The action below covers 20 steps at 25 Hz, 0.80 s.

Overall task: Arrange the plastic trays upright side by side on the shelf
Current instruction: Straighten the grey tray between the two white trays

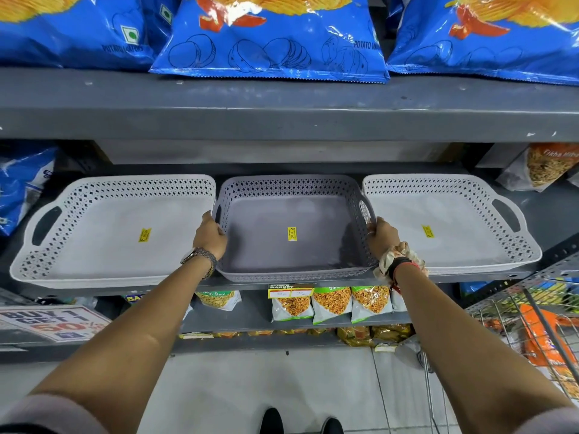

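Three perforated plastic trays lie flat in a row on the grey middle shelf [250, 286]. The left tray [103, 245] and the right tray [454, 227] are pale grey-white; the middle tray [282, 214] is a darker lilac-grey and deeper. Each carries a yellow price sticker. My left hand [210, 234] grips the middle tray's left rim by its handle, and my right hand [383, 237] grips its right rim. The fingertips of both hands are hidden behind the rims.
Blue potato-wafer bags [269, 36] fill the shelf above. Snack packets [332, 303] stand on the lower shelf, more snack bags at both ends of the tray shelf. A wire shopping trolley [532, 327] stands at the lower right. A promo sign [53, 322] hangs at the left.
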### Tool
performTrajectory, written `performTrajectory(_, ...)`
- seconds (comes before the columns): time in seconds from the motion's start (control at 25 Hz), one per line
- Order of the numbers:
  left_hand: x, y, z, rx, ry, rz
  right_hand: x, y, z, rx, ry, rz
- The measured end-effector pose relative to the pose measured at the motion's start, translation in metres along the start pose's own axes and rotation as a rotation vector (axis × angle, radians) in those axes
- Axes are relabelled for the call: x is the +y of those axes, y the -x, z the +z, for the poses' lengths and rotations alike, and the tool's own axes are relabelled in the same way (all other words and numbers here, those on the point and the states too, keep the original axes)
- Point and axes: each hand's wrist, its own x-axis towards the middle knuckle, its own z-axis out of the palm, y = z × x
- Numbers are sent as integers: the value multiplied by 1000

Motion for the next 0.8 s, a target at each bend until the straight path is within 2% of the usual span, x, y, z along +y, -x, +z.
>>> performTrajectory(0.8,3,5,-3,-3,39,-1,0,1,-1,5,37,-31)
